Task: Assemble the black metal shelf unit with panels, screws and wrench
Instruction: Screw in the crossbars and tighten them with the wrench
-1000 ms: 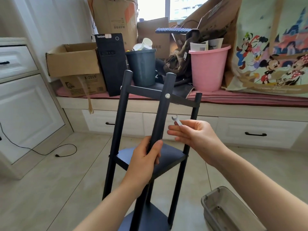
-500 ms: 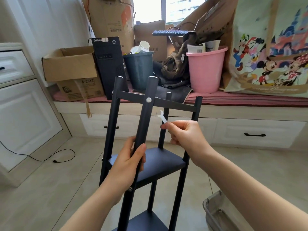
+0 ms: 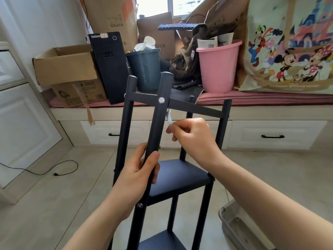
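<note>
The black metal shelf unit [image 3: 180,177] stands upright on the floor in front of me, with tube legs, a top panel seen edge-on, a middle panel and a lower one. A silver screw head [image 3: 161,100] shows on the near leg at the top panel. My left hand [image 3: 142,170] is wrapped around that near leg, below the screw. My right hand [image 3: 191,136] pinches a small silver wrench [image 3: 169,118], whose tip reaches up behind the near leg just under the top panel. A second screw [image 3: 139,205] sits lower on the same leg.
A grey tray [image 3: 234,226] lies on the floor at the lower right. Behind the shelf runs a window bench with drawers, loaded with a cardboard box [image 3: 66,67], a black computer case [image 3: 110,65], a dark bin [image 3: 144,69] and a pink bucket [image 3: 218,67]. A black cable [image 3: 59,173] trails at the left.
My right hand has carried the wrench leftward and up, close behind the near leg under the top panel. My left hand keeps its hold on the leg.
</note>
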Available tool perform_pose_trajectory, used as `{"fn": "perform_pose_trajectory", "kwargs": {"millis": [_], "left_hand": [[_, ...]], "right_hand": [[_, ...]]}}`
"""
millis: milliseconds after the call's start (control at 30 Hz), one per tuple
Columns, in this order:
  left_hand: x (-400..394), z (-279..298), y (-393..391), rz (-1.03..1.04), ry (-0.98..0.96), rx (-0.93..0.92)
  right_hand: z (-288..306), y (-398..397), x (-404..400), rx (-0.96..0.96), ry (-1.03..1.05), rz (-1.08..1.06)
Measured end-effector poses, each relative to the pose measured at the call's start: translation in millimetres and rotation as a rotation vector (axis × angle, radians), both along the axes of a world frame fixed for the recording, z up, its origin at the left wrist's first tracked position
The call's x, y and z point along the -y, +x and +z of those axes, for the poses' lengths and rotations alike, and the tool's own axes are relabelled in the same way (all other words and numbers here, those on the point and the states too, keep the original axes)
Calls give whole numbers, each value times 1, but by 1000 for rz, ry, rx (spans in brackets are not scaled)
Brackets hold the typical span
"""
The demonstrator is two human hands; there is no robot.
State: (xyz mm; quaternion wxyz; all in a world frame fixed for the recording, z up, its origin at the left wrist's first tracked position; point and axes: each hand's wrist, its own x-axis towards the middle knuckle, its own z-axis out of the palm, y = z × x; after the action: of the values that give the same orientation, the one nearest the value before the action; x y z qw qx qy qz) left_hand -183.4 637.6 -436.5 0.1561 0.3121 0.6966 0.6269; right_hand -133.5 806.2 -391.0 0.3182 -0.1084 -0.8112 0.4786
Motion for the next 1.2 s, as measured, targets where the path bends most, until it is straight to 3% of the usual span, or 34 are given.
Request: {"fn": "perform_pose_trajectory", "kwargs": {"millis": [233, 1200], "left_hand": [[-1, 2, 3, -2, -20, 8], [8, 5, 4, 57, -19, 105]], "right_hand": [[-4, 5, 1, -79, 130, -100], [-15, -42, 30, -299, -37, -133]]}}
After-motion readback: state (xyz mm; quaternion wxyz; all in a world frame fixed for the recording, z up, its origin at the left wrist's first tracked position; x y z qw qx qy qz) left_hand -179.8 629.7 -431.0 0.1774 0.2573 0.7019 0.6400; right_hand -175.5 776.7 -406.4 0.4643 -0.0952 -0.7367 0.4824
